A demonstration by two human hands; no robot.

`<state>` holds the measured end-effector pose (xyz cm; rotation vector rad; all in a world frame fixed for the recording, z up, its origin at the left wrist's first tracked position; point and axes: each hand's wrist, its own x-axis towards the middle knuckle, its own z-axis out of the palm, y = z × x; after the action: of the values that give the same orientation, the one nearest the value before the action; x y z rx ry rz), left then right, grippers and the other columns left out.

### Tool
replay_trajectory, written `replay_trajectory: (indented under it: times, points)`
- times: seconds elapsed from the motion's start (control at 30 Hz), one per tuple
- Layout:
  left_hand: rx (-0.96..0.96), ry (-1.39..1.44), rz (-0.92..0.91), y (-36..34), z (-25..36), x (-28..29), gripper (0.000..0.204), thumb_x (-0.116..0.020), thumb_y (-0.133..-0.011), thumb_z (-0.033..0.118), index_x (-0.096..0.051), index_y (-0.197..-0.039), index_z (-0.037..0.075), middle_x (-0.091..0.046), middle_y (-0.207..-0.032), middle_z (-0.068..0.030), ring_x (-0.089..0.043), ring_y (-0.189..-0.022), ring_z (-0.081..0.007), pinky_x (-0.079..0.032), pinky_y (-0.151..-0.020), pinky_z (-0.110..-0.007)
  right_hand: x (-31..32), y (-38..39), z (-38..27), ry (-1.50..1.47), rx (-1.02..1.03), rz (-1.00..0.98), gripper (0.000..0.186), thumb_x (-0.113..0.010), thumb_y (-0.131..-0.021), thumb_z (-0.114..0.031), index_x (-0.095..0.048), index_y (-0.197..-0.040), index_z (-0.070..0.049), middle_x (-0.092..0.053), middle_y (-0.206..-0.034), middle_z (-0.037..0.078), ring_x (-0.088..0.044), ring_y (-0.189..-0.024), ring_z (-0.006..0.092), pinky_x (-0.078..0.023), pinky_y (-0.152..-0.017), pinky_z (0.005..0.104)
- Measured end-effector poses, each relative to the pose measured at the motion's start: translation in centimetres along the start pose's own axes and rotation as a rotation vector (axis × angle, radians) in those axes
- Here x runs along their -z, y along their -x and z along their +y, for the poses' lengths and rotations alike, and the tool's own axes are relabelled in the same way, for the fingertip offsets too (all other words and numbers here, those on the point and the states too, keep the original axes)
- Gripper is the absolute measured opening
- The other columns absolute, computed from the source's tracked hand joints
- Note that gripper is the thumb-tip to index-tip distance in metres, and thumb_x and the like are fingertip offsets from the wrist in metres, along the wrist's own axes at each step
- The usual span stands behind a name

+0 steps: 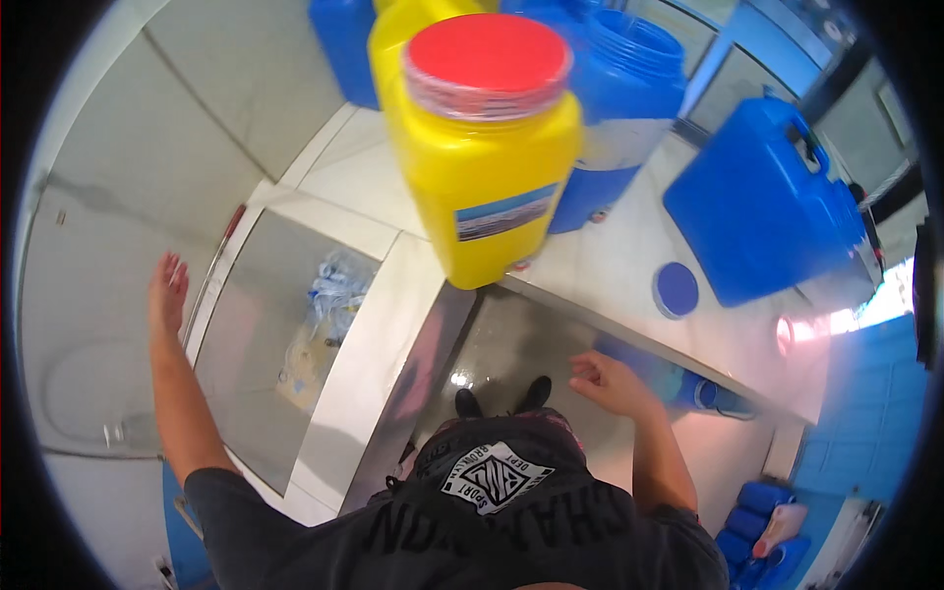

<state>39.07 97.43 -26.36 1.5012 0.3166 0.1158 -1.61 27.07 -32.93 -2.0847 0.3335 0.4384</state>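
My left hand (pixel 169 293) is raised beside the white wall at the left, left of the recessed basin, its fingers loosely bent and holding nothing. My right hand (pixel 610 383) hangs just below the counter's front edge, fingers apart and slightly curled, with nothing in it. Above and between them, a large yellow plastic container (pixel 501 157) with a red lid stands at the counter corner. A blue container (pixel 615 88) with an uncapped wide mouth stands behind it. To the right are a round dark-blue lid (pixel 676 289) and a blue jerrycan with a handle (pixel 747 211).
A basin (pixel 251 324) in the counter (pixel 359 182) holds clear plastic scraps (pixel 334 290). More blue and yellow containers stand at the back. My feet are on a wet floor (pixel 492 344). Several blue jerrycans (pixel 762 500) lie at lower right, near blue panels (pixel 865 374).
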Motion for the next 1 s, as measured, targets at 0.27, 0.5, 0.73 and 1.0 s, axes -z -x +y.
replay_trajectory:
  times: [0.27, 0.5, 0.73, 1.0]
  points:
    - [0.057, -0.275, -0.095, 0.8, 1.1, -7.5, 0.039, -0.058, -0.102, 0.035, -0.056, -0.134, 0.013, -0.061, -0.131, -0.0003, -0.058, -0.113, -0.0123, -0.045, -0.087, -0.023, 1.7, 6.4, 5.4, 0.019, -0.097, 0.172, 0.045, -0.073, -0.090, -0.026, -0.061, -0.124, -0.001, -0.071, -0.111, 0.016, -0.071, -0.092, 0.0258, -0.056, -0.082, 0.0373]
    - [0.149, -0.722, -0.802, 18.3, -5.2, -27.4, 0.032, -0.061, -0.100, 0.039, -0.062, -0.120, 0.014, -0.067, -0.104, 0.0029, -0.061, -0.089, -0.0093, -0.046, -0.075, -0.023, 5.7, 8.8, 10.1, -0.049, -0.047, 0.213, 0.045, -0.072, -0.090, -0.027, -0.061, -0.125, -0.002, -0.070, -0.113, 0.016, -0.070, -0.096, 0.0271, -0.055, -0.084, 0.0380]
    - [0.696, -0.260, -0.682, 33.1, -14.4, -44.8, 0.051, -0.045, -0.102, 0.059, -0.058, -0.121, 0.014, -0.065, -0.092, 0.0036, -0.056, -0.074, -0.0078, -0.045, -0.060, -0.023, 14.9, 11.4, 19.2, -0.125, 0.165, 0.350, 0.042, -0.071, -0.090, -0.027, -0.063, -0.121, -0.001, -0.068, -0.113, 0.017, -0.070, -0.098, 0.0298, -0.054, -0.087, 0.0405]
    - [0.706, -0.119, -0.140, 31.8, -18.7, -53.0, 0.042, -0.042, -0.101, 0.061, -0.054, -0.092, 0.021, -0.060, -0.073, 0.0070, -0.051, -0.059, -0.0070, -0.039, -0.048, -0.020, 28.6, 17.9, 30.8, 0.248, -0.133, 1.116, 0.033, -0.074, -0.085, -0.016, -0.065, -0.114, -0.004, -0.063, -0.116, 0.019, -0.062, -0.106, 0.0379, -0.051, -0.090, 0.0430]
